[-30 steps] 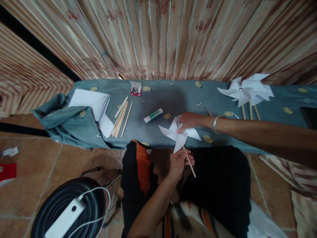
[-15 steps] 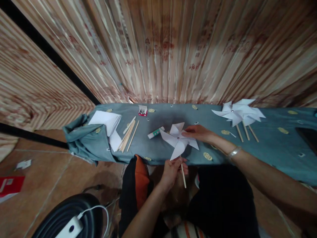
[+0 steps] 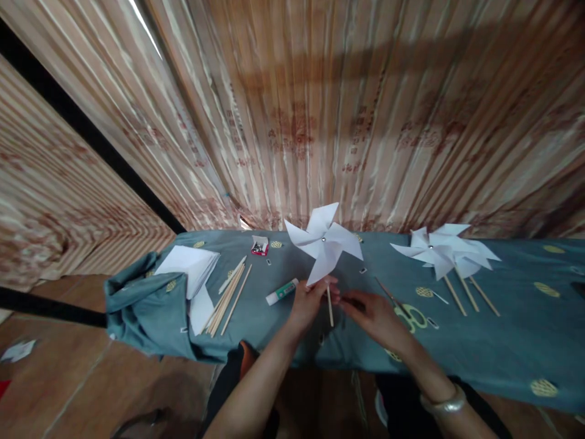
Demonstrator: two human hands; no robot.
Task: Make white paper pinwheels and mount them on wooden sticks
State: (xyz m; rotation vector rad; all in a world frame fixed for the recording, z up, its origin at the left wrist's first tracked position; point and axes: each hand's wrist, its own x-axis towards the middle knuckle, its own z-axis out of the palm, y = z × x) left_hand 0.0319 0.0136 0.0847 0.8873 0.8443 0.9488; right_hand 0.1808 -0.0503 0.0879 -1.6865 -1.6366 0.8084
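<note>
A white paper pinwheel [image 3: 340, 239] with a shiny pin at its centre stands raised above the cloth. Its thin wooden stick [image 3: 329, 311] is gripped by my left hand [image 3: 309, 302], closed just under the blades. Beside it, my right hand [image 3: 372, 314] has its fingertips close to the left fingers and the stick. Those right fingers are loosely bent, with nothing visible in them; whether they touch the stick is hard to see. A glue stick [image 3: 282, 292] lies left of my left hand. Scissors with pale green handles [image 3: 411, 318] lie behind my right hand.
Finished pinwheels [image 3: 445, 249] lie at the right. At the left are wooden sticks [image 3: 227, 299], a white pen-like thing [image 3: 231, 275] and folded white paper [image 3: 189, 263]. A small red box of pins [image 3: 259, 246] sits near the curtain [image 3: 292, 152]. A grey-green cloth [image 3: 256, 329] covers the table.
The pinwheel has been lifted up and away from me in my left hand. My right hand has left its blade and come down beside the stick. The view has tilted upward, uncovering the scissors.
</note>
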